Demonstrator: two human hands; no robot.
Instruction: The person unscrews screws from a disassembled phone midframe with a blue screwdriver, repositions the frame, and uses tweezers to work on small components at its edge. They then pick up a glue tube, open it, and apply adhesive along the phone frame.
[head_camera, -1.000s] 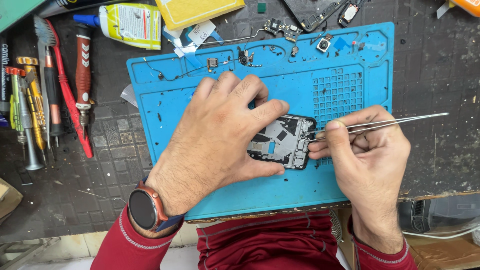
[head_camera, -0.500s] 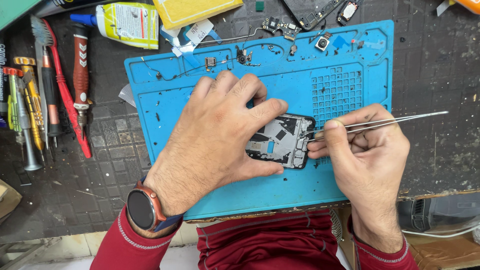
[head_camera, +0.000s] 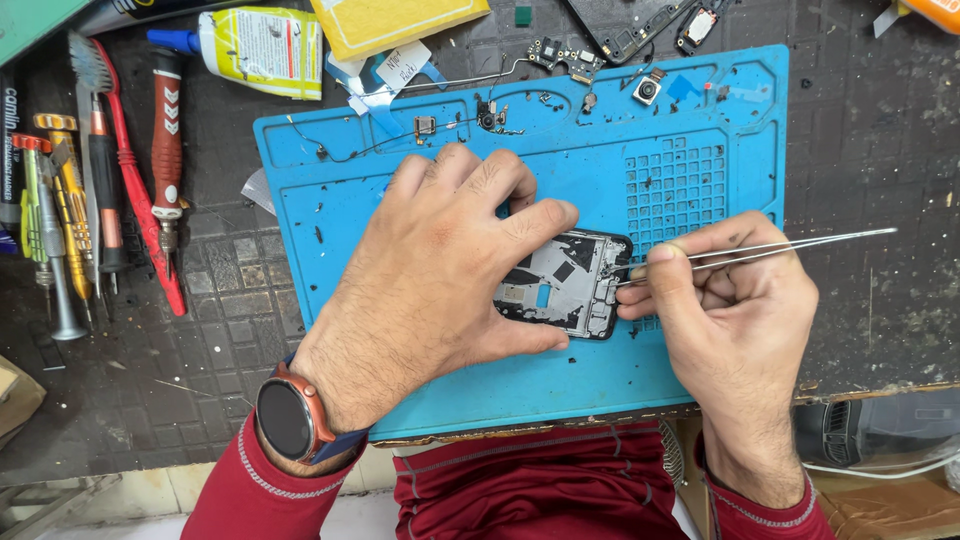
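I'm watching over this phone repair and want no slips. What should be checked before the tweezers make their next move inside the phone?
1. Opened phone pinned flat by left hand: ok.
2. Phone lies on the blue mat: ok.
3. Tweezers gripped by right hand: ok.
4. Tips at the phone's right edge: ok.
5. Part held between the tips: cannot tell.
6. Loose small parts lie apart from the phone: ok.

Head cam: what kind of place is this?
Probably a phone repair bench. An opened phone lies on a blue repair mat, the right hand works it with tweezers, and screwdrivers lie alongside.
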